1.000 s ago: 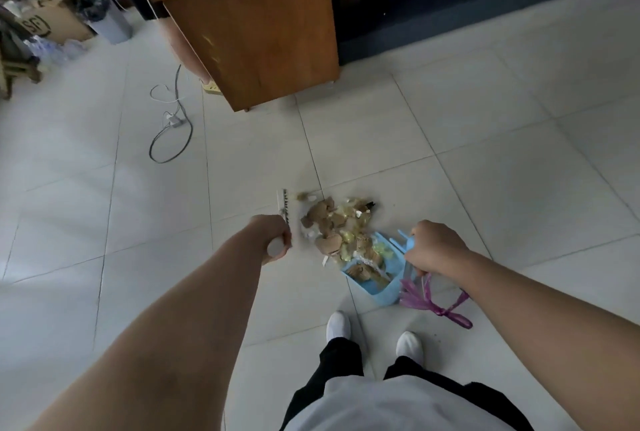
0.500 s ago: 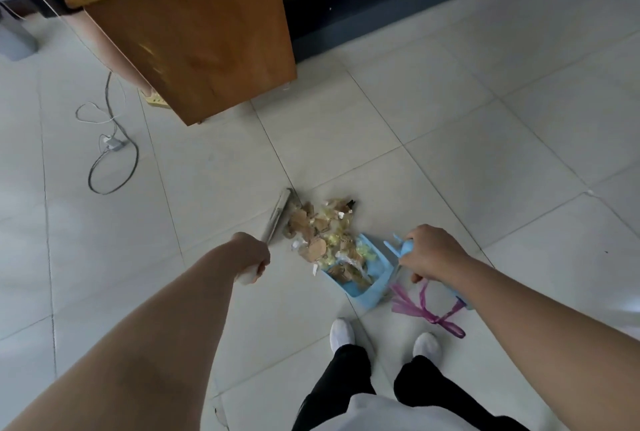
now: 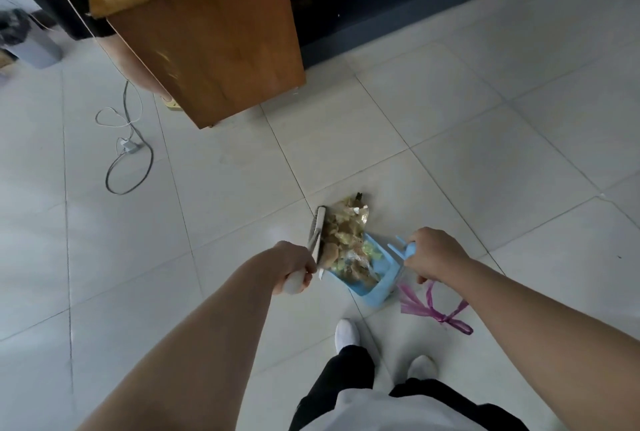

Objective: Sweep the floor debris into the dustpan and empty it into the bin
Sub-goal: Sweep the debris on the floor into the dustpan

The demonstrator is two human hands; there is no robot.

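Brush (image 3: 318, 233): pushed closer, gripped by left hand (image 3: 294, 268).
Dustpan (image 3: 377, 287): handle gripped by right hand (image 3: 434, 257).
Debris (image 3: 346, 230): between both grips.

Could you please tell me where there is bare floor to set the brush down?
Bare tiles lie right of the purple bag, and between the left hand and the cable. It is crowded from there to the right hand: brush, debris, dustpan, with shoes close behind.
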